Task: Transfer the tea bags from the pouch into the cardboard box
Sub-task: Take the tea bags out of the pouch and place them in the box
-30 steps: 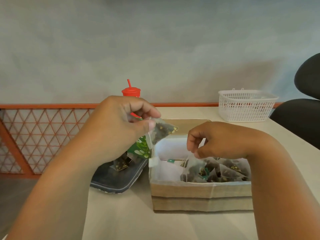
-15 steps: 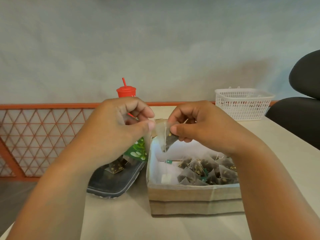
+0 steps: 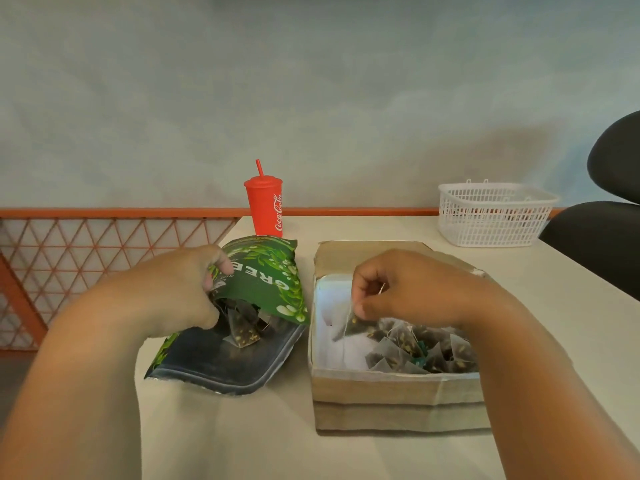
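Observation:
A green pouch lies open on the table, its dark inside facing me. My left hand reaches into its mouth and its fingers lift the green flap. A pyramid tea bag sticks out of the pouch beside that hand. To the right stands the cardboard box with a white lining, holding several tea bags. My right hand hovers over the box and pinches a tea bag that hangs down into it.
A red cup with a straw stands behind the pouch. A white plastic basket sits at the back right of the table. A black chair is at the right. An orange lattice railing runs along the left.
My right hand took the tea bag from my left and carried it down over the box. My left hand dropped back into the pouch.

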Demonstrator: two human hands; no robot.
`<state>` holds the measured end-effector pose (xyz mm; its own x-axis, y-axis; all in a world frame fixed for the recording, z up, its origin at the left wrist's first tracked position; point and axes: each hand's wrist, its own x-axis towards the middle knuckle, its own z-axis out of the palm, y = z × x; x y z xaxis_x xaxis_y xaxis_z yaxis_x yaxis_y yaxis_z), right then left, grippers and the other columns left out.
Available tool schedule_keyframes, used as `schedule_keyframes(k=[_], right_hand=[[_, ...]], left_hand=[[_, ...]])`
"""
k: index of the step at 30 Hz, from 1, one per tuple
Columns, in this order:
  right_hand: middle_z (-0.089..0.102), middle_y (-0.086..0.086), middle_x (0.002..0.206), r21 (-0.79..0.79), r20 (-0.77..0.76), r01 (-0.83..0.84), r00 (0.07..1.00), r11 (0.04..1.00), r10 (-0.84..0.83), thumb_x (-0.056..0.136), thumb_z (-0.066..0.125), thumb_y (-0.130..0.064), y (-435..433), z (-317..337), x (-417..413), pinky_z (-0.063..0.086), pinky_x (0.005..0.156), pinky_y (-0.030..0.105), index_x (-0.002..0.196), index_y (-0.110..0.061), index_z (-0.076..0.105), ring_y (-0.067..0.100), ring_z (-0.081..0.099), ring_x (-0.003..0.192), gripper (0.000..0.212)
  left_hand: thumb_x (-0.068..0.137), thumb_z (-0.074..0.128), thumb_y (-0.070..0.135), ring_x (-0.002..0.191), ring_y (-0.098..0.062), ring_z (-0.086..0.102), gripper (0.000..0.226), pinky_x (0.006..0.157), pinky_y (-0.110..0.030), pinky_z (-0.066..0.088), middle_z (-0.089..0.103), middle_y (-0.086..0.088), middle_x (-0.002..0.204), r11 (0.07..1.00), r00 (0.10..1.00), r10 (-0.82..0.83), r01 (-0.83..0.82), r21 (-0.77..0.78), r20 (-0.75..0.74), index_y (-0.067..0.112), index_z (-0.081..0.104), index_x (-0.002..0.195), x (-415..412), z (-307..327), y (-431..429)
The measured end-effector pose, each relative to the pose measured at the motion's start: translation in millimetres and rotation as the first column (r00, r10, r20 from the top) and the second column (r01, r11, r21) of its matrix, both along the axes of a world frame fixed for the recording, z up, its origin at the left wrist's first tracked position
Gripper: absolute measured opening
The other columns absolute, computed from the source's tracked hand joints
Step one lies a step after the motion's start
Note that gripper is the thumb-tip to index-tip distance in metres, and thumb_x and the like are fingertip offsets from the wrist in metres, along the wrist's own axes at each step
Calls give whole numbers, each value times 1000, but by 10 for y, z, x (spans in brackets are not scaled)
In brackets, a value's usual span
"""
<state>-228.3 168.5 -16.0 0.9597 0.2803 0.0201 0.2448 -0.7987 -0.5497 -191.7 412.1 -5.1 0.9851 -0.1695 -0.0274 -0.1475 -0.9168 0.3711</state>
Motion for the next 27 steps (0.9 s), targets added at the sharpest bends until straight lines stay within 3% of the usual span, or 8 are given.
schedule_keyframes(k=[4, 10, 13, 16, 19, 21, 25, 27], right_hand=[[60, -13, 77, -103, -119, -61, 992, 993, 49, 86, 62, -24, 37, -22, -17, 44, 69, 21, 91, -24, 66, 7, 57, 75, 7], [62, -12, 88, 1, 57, 48, 997, 999, -48, 88, 58, -26, 17, 43, -38, 39, 58, 7, 94, -29, 66, 1, 56, 79, 10], [60, -17, 92, 79, 136, 7, 991, 997, -18, 88, 59, -24, 114, 44, -53, 38, 63, 2, 93, -28, 67, -9, 53, 78, 10], [51, -10, 120, 29, 115, -86, 990, 996, 82, 89, 58, -26, 305, -14, -39, 40, 83, 19, 106, -32, 65, 4, 51, 104, 20], [18, -9, 152, -147, 7, -155, 988, 977, 157, 93, 51, -29, 485, -144, -5, 25, 107, 28, 136, -34, 42, 15, 28, 135, 44], [3, -13, 156, -180, 20, -155, 987, 971, 161, 96, 46, -25, 550, -217, 16, 17, 111, 27, 146, -30, 23, 15, 16, 141, 55], [0, -16, 155, -94, 141, -89, 985, 992, 101, 97, 40, -15, 558, -238, 62, 8, 103, 13, 148, -27, 13, 8, 7, 142, 59], [2, -17, 155, -63, 159, -77, 983, 995, 86, 96, 39, -12, 551, -222, 73, 7, 97, 9, 148, -26, 14, 7, 9, 141, 59]], left_hand=[[78, 61, 0, 68, -10, 49, 39, 50, -22, 31, 52, 4, 84, 999, 998, -18, 19, -28, 65, 33, 48, 96, 6, -3, 0], [78, 64, 9, 66, -6, 50, 28, 50, -22, 30, 55, 8, 80, 999, 982, -17, 25, -43, 189, 28, 53, 94, 28, -5, -11], [78, 67, 12, 65, -6, 51, 22, 50, -21, 30, 56, 8, 79, 996, 971, -23, 42, -79, 237, 27, 55, 89, 33, 0, -33], [78, 65, 8, 64, -4, 50, 24, 50, -19, 30, 57, 8, 78, 995, 948, -38, 65, -76, 316, 29, 54, 77, 30, 14, -51], [74, 65, 1, 64, -3, 51, 30, 52, -16, 33, 59, 7, 76, 991, 921, -76, 111, -71, 381, 29, 54, 69, 29, 5, -64], [73, 66, 1, 63, -3, 52, 31, 53, -15, 35, 59, 7, 74, 989, 903, -87, 131, -75, 420, 29, 54, 67, 41, -4, -68], [73, 68, 1, 59, -2, 52, 32, 50, -11, 35, 59, 10, 67, 980, 867, -60, 146, -138, 495, 29, 54, 65, -10, 56, -73], [75, 69, 6, 58, -2, 54, 25, 48, -7, 38, 59, 11, 65, 973, 899, -90, 171, -155, 429, 29, 60, 68, -92, 118, -97]])
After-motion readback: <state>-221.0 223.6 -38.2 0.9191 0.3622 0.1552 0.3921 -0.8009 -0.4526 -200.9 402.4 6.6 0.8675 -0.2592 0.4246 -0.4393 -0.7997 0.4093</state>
